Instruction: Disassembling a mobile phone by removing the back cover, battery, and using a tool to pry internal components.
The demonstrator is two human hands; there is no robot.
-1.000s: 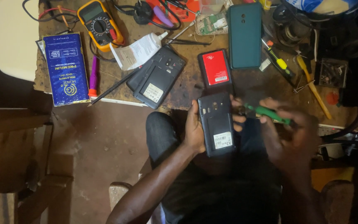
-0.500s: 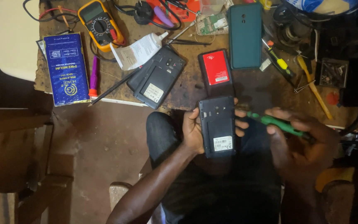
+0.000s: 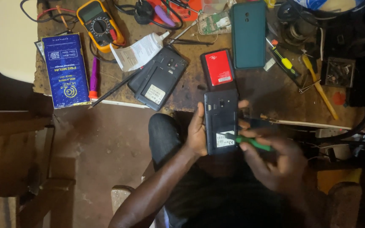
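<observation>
The left hand (image 3: 197,135) is closed around the open black phone (image 3: 221,122), just off the table edge (image 3: 284,121). The right hand (image 3: 281,162), at 4 o'clock, pinches a green tool (image 3: 254,143) touching its lower edge. Free room is at 8 o'clock.

Bench items: yellow multimeter (image 3: 99,24) at eleven o'clock, blue box (image 3: 66,70) at nine, teal phone case (image 3: 248,34) at one, red battery (image 3: 218,68) central.
</observation>
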